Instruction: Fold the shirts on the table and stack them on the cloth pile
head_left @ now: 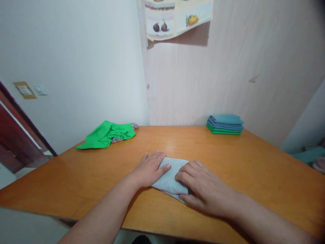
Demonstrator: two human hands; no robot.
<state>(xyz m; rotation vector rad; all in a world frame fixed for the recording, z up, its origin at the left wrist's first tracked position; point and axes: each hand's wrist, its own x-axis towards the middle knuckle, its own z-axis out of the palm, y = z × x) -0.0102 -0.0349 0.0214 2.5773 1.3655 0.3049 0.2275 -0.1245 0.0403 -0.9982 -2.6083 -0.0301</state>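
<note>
A light grey-blue cloth lies folded on the wooden table, near its front. My left hand rests flat on the cloth's left side, fingers stretched out and thumb on top. On the right side, my right hand curls around the cloth's edge, its thumb low at the near corner and its fingers over the top layer. At that corner a lower layer of the cloth shows beneath the upper one.
At the back left lies a crumpled green cloth with patterned bits. A neat stack of folded blue and green cloths stands at the back right. Behind the table rises a wall with a fruit poster. Switches are on the left wall.
</note>
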